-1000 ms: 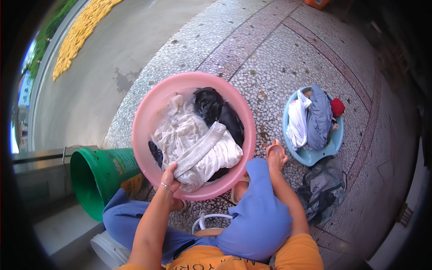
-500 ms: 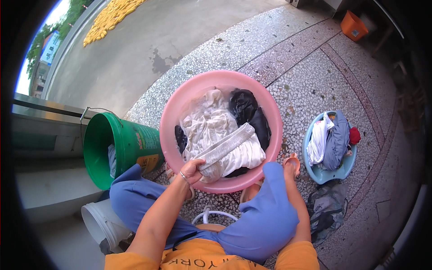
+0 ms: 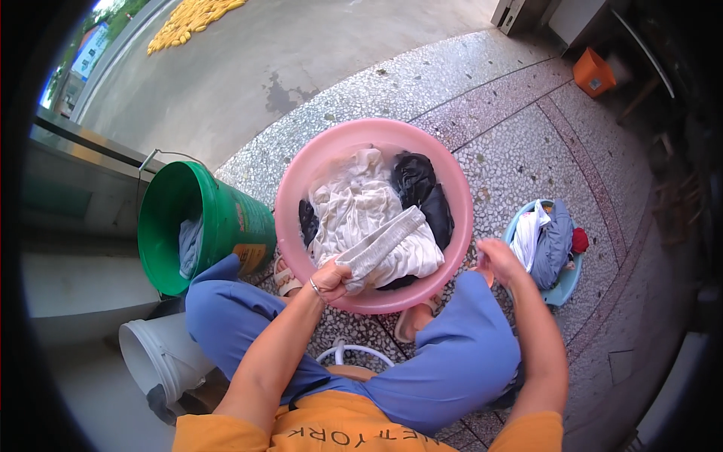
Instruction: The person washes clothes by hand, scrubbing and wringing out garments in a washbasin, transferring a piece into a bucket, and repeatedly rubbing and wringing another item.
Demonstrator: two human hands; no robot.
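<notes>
A pink basin (image 3: 295, 162) stands in front of me, filled with wet clothes. A white garment (image 3: 361, 188) with a wide grey-stained waistband lies spread on top, and a black garment (image 3: 413, 177) is bunched beside it at the right. My left hand (image 3: 331, 279), with a bracelet at the wrist, is closed on the end of the waistband at the near rim. My right hand (image 3: 501, 261) is just outside the basin's right rim, fingers curled. Something small and orange-pink shows beneath its fingers, too little to name.
A green bucket (image 3: 230, 215) lies tipped at the left, grey cloth inside, with a white bucket (image 3: 169, 361) nearer me. A light-blue basin (image 3: 565, 290) of clothes sits at the right. An orange bin (image 3: 593, 73) and yellow corn cobs (image 3: 184, 26) are farther off.
My right hand has lifted and my forearm has swung out to the right, beside the basin. My left hand keeps its hold on the waistband. The view has shifted slightly.
</notes>
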